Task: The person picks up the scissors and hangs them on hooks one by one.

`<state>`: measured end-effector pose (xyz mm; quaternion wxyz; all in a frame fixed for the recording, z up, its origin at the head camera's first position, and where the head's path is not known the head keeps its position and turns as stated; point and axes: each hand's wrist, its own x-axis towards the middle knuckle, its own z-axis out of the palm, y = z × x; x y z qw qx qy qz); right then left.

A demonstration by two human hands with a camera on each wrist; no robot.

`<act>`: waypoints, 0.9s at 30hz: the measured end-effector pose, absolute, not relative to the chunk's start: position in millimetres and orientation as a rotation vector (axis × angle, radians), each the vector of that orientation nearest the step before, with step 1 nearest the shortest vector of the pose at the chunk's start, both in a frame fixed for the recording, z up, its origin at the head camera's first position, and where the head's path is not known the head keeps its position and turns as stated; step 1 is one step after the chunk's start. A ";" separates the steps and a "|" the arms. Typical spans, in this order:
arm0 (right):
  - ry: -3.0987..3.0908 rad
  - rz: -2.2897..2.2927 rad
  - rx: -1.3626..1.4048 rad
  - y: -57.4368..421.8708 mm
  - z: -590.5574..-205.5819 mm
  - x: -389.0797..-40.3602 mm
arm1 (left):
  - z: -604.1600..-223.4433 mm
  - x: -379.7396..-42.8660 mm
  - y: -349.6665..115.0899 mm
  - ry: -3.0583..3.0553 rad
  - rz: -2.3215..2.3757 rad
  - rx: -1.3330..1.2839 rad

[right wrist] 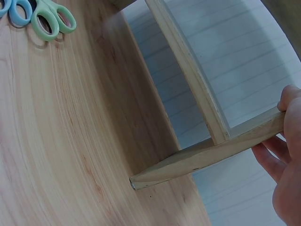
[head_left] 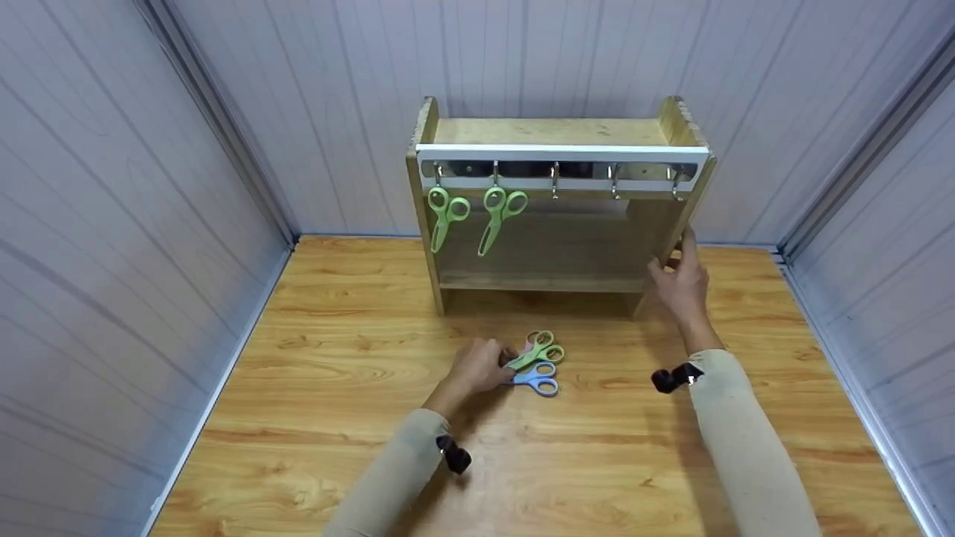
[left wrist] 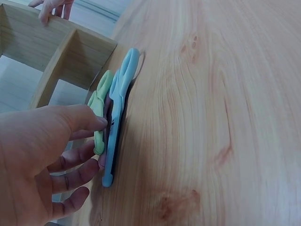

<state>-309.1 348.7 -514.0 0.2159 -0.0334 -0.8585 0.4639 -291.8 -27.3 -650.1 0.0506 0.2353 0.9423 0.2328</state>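
Note:
My left hand (head_left: 476,365) is low over the floorboards, pinching green scissors (head_left: 539,349) near the blades between thumb and fingers. Blue scissors (left wrist: 115,120) lie flat on the wood right beside them. Pink scissors (head_left: 530,341) are mostly hidden between or under those two. With the thumb in front and fingers behind, my right hand (head_left: 683,287) grips the right side panel of a wooden shelf unit (head_left: 552,284). Two more green scissors, one (head_left: 442,222) at the far left and another (head_left: 495,222) beside it, hang by their handle loops from hooks on the shelf's front.
A white-edged rail (head_left: 559,151) with several metal hooks runs across the shelf's top front; the hooks to the right carry nothing. Pale panelled walls (head_left: 358,112) enclose the wood-grain surface (head_left: 313,418) at the back and both sides.

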 end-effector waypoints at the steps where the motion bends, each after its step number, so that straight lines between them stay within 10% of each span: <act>1: -2.376 1.292 -0.088 348.5 -514.2 -309.1 | -649.9 -291.5 -27.6 2.866 0.714 0.708; 27: -2.347 1.259 -0.084 346.6 -514.2 -309.5 | -642.7 -288.8 -26.5 2.786 0.827 0.748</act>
